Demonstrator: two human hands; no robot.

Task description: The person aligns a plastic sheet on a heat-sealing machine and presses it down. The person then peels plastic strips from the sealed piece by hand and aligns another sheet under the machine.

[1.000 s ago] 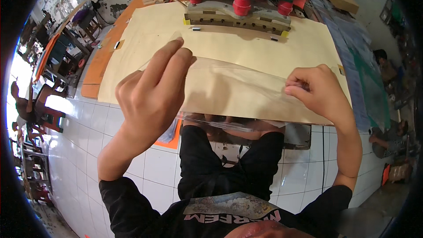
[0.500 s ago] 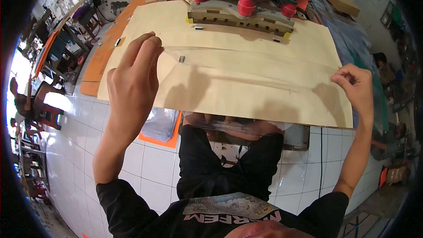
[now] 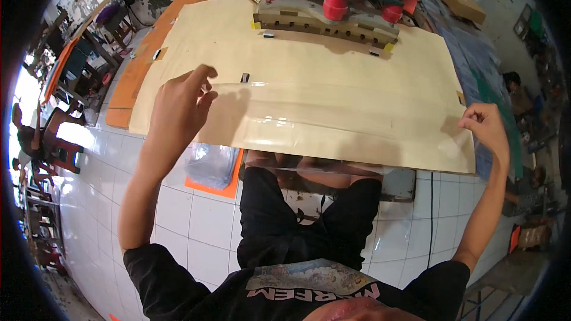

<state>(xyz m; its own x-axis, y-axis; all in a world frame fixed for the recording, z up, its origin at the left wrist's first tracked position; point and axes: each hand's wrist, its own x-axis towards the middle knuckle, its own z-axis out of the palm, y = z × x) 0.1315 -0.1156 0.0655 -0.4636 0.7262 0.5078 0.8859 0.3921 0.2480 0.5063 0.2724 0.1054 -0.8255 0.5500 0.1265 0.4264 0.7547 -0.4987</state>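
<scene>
Head view: the left hand (image 3: 178, 107) hovers over the near left part of the clear film (image 3: 333, 122), fingers loosely spread and curled, index tip at the film's far edge; whether the palm presses the film I cannot tell. The right hand (image 3: 486, 128) sits at the film's right end, thumb and forefinger pinched narrow at the edge of the tan board (image 3: 333, 53), apparently nipping the film's corner, though the film is too clear there to be sure.

The film lies flat across the board, running from under the left fingers to the right fingertips, its near edge overhanging toward the person's legs. A small dark clip (image 3: 244, 77) sits just beyond the left fingertips. Farther off, well past both hands, a wooden jig (image 3: 324, 22) with red knobs (image 3: 335, 7) rests on the board.

Risks, as I judge them: uneven pull between the hands could wrinkle or skew the film; a slack left hand could let the overhang slide toward the floor; the glossy film could slip from the thin right pinch; fingers sweeping forward could knock the clip.
</scene>
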